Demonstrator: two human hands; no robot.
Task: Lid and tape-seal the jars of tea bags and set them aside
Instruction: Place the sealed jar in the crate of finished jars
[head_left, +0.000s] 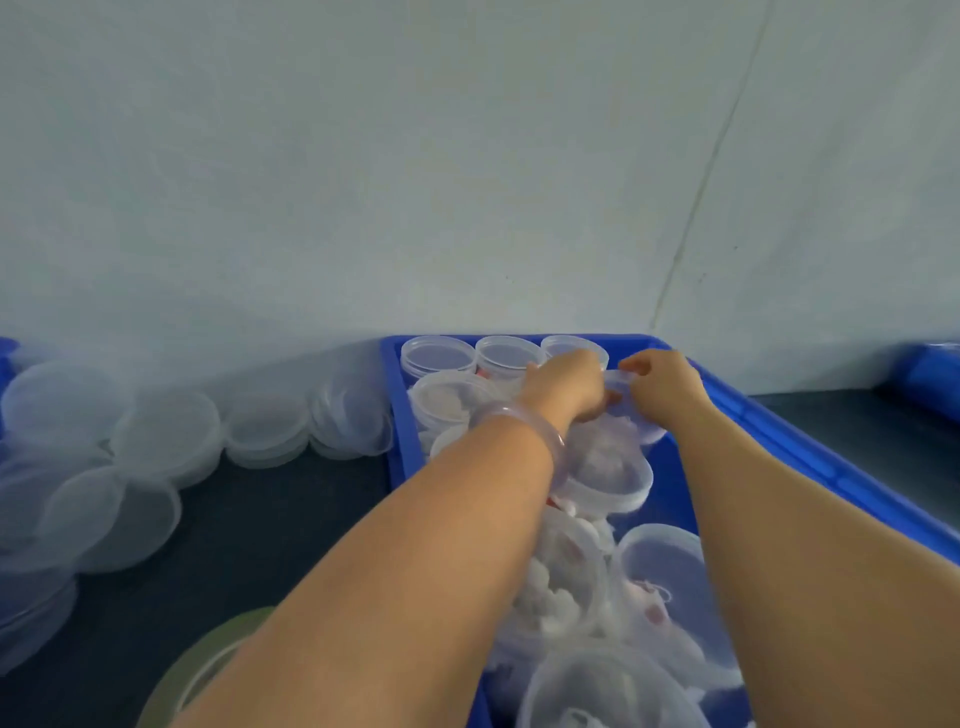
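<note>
**Both hands on 1 jar at far end of crate**

Head view, motion blur on fine detail.

- Blue crate (779, 431) sits on the dark desk (291, 519), against the pale wall (467, 182). Both forearms reach into it.
- Left hand (569, 384): fingers curled down over the near-left side of a clear jar (639, 421) at the crate's far end, gripping it. A clear bangle (524, 421) is on this wrist.
- Right hand (667, 382): fingers bent, tips pinching the jar's upper rim from the right. Cannot tell whether they hold the rim itself or a lid on it.
- The jar is tilted and sits between the 2 hands, touching both, near the far right corner of the crate.
- Lidded jars (439, 356): 3 stand upright in a row along the far wall of the crate, just behind the hands.
- Open jars (561, 587) nearer the camera hold white tea bags (545, 618) with red tags; several lie tipped and crowd against each other.
- Lids (166, 431): loose clear stacks on the desk left of the crate, some leaning on the wall.
- Tape roll (202, 654): green, on the desk at bottom left, partly hidden under the left forearm.
- Edge of a second crate (930, 374) at far right, well apart
</note>
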